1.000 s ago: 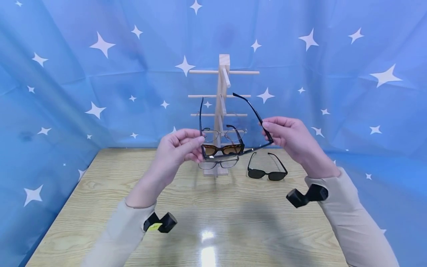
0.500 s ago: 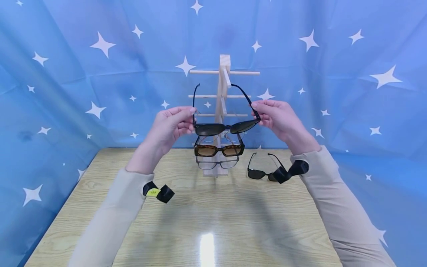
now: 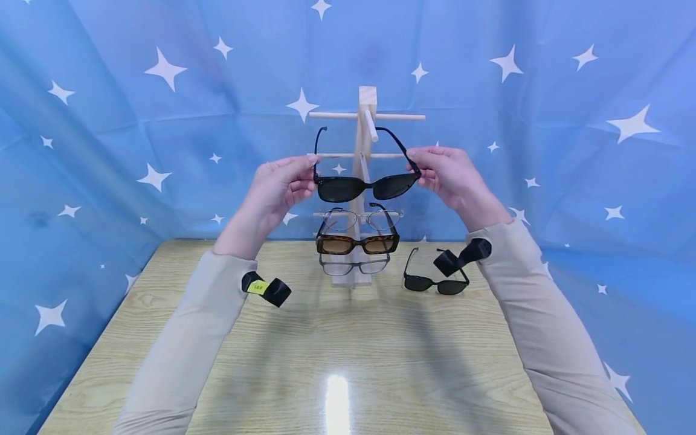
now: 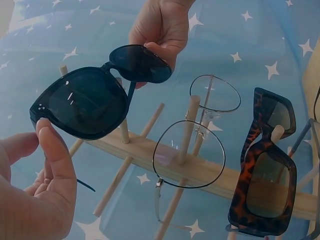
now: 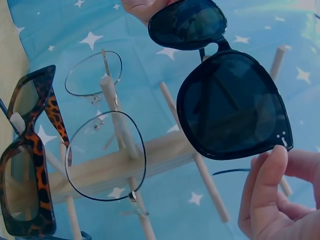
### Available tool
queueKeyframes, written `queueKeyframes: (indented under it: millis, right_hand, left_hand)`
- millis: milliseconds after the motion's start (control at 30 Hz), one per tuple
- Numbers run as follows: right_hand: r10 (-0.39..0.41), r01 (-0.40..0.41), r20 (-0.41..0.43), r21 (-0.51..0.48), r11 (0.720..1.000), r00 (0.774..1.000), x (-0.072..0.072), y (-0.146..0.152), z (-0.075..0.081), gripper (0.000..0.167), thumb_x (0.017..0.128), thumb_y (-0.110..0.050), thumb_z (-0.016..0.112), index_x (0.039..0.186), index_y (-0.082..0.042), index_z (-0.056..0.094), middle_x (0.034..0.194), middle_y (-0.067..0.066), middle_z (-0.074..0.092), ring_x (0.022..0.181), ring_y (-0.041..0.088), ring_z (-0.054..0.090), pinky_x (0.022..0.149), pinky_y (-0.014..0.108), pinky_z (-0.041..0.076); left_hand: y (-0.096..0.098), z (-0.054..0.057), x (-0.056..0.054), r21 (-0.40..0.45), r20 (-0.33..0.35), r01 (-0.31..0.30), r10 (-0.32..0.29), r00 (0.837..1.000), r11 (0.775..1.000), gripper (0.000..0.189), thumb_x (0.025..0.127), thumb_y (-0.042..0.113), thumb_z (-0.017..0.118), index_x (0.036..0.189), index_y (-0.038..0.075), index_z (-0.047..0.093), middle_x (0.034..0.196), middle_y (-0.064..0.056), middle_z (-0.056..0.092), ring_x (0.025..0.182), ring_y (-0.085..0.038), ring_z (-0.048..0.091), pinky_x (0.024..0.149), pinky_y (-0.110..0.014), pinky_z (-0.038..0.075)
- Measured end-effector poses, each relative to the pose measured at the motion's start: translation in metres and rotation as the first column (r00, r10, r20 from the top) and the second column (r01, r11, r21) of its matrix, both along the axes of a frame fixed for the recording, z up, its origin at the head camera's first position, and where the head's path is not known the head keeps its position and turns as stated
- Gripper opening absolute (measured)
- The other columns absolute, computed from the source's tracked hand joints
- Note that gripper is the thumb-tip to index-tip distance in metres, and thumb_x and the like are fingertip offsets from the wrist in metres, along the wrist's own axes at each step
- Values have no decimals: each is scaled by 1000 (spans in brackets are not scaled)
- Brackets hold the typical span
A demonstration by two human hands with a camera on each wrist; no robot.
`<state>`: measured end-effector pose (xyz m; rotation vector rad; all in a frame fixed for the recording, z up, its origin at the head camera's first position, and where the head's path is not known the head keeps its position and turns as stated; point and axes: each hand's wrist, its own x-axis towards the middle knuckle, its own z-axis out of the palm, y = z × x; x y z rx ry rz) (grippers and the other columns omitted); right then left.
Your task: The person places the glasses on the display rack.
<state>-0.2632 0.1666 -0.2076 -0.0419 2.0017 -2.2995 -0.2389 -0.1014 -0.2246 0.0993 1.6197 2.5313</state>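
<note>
Black sunglasses (image 3: 341, 189) with dark lenses are held up level in front of a wooden display stand (image 3: 367, 96), lenses toward me and temples pointing back. My left hand (image 3: 283, 184) pinches the left temple near its hinge. On the other side my right hand (image 3: 448, 180) pinches the right temple, also close to the hinge. Below them on the stand hang thin wire-frame glasses (image 4: 224, 159), then tortoiseshell sunglasses (image 3: 357, 244) with brown lenses, then clear-lens glasses (image 3: 356, 266). In the right wrist view the sunglasses (image 5: 232, 105) overlap the stand's upper pegs.
A second pair of black sunglasses (image 3: 435, 284) lies on the wooden table (image 3: 304, 362), right of the stand's base. Crossbars (image 3: 399, 117) stick out sideways from the upper post. A blue curtain (image 3: 217, 121) with white stars hangs behind.
Both hands have raised the black sunglasses from in front of the lower glasses to the stand's upper part. The sunglasses have gone from tilted to nearly level, lenses now facing me.
</note>
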Motion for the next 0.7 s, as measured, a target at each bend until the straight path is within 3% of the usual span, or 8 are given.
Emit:
queueKeyframes:
  millis: [400,700]
  right_hand:
    - [-39,39,50,8,999,998,-14,-1,1,4,87,-11,67,87,-7,68,73,5,65,54,11,53,47,15,47]
    - [-34,34,63,0,999,997,-19,-2,-1,6,87,-11,66,87,-6,69,73,6,65,53,11,54,47,15,48]
  left_hand:
    - [2,-3,-13,9,28,-17,16,999,1000,20,87,14,67,101,0,67,68,-5,57,54,-14,55,49,-17,49]
    - [1,-4,-21,7,52,-38,37,998,999,14,87,15,68,94,3,67,65,-4,57,51,-14,55,47,-16,48]
